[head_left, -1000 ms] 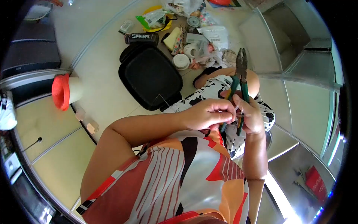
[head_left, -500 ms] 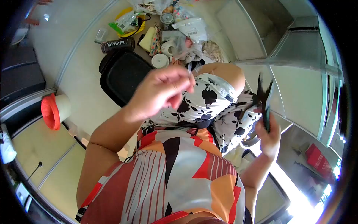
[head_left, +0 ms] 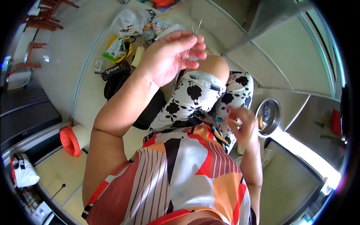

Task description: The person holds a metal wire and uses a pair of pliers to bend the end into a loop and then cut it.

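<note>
Thin, pale, wire-like strands [head_left: 180,69] run between the thumb and curled fingers of my left hand [head_left: 168,56], raised above my knee. Their tips stick up past the fingertips and the lower ends hang toward my lap. A cutting or gripping tool with teal-and-yellow handles [head_left: 216,132] lies across my lap, handles spread; its head is hard to make out. My right hand [head_left: 244,123] is at the end of one handle, slightly blurred, thumb and fingers apart. Patterned black-and-white trousers [head_left: 202,92] cover my lap.
To the right stands a metal bowl [head_left: 277,112] with silvery and yellowish contents. On the floor ahead are a black bag or case [head_left: 152,110], a dark "SPRINT" cylinder [head_left: 115,70], a yellow dish [head_left: 111,44], and plastic bags [head_left: 129,23]. A red-lined bin [head_left: 70,140] stands left.
My right hand has come down and inward from the right, and the tool it held up is now on my lap. My left hand has moved up and forward; strands now show in it.
</note>
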Demonstrator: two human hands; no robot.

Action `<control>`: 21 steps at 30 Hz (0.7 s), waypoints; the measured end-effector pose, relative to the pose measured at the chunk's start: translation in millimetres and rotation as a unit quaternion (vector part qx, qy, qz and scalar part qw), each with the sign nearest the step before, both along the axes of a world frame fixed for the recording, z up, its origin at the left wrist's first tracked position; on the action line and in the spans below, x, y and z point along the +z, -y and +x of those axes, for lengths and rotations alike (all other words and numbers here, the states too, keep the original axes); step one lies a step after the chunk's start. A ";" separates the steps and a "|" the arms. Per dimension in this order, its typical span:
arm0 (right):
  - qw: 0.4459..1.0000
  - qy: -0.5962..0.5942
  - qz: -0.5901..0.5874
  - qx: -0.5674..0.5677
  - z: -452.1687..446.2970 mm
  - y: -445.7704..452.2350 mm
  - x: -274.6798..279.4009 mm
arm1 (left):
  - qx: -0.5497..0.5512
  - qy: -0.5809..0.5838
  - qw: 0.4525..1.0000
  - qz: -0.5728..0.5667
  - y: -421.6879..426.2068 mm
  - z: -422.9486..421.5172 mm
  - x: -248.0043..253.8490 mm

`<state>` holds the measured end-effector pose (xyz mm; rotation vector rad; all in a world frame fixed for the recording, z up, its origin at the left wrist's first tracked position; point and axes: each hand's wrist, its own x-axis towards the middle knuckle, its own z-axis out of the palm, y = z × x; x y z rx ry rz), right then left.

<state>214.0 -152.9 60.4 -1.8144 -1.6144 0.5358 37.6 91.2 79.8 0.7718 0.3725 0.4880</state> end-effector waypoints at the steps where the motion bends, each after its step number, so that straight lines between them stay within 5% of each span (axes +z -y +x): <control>1: 0.999 -0.001 0.009 -0.049 -4.3 -20.0 14.1 | -0.001 0.016 1.000 0.005 1.6 6.7 6.8; 5: 0.963 -0.255 0.088 -0.027 -15.1 -87.5 24.5 | -0.017 0.099 0.994 0.037 -11.6 28.8 31.5; 10: 0.925 -0.363 0.103 0.049 -34.3 -123.1 14.0 | 0.053 0.051 0.997 0.000 -10.9 49.2 73.4; 21: 0.882 -0.465 0.069 0.034 -2.3 -135.7 40.2 | 0.151 -0.012 0.976 0.155 -42.7 66.0 89.4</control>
